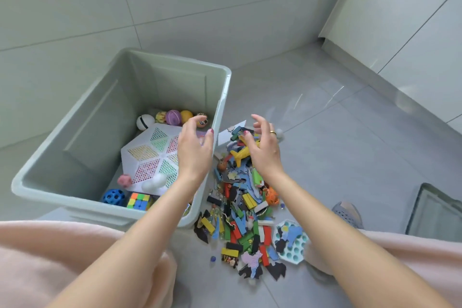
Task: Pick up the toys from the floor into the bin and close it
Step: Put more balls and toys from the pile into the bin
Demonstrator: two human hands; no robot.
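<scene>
Two bare forearms reaching forward over pink-clad knees, above grey floor [325, 157] tiles. Nearest, a hexagonal tray [292, 245] with round hollows, lying flat at the near end of the toy pile [240, 210]. Dozens of small toys heaped just right of the bin [75, 190]: blocks, foam puzzle bits, an orange ball [271, 196]. Left hand [193, 152] hovering over the bin's right rim, fingers [190, 124] spread and lightly curved, gripping nothing. Right hand [265, 151] over the far end of the pile, fingers likewise loose and empty, beside a yellow toy [241, 155]; contact unclear. Inside the open bin, a colour cube [138, 200], a blue holed ball [113, 197], a white hexagonal board [152, 157], then several small balls [173, 117] by the far wall.
</scene>
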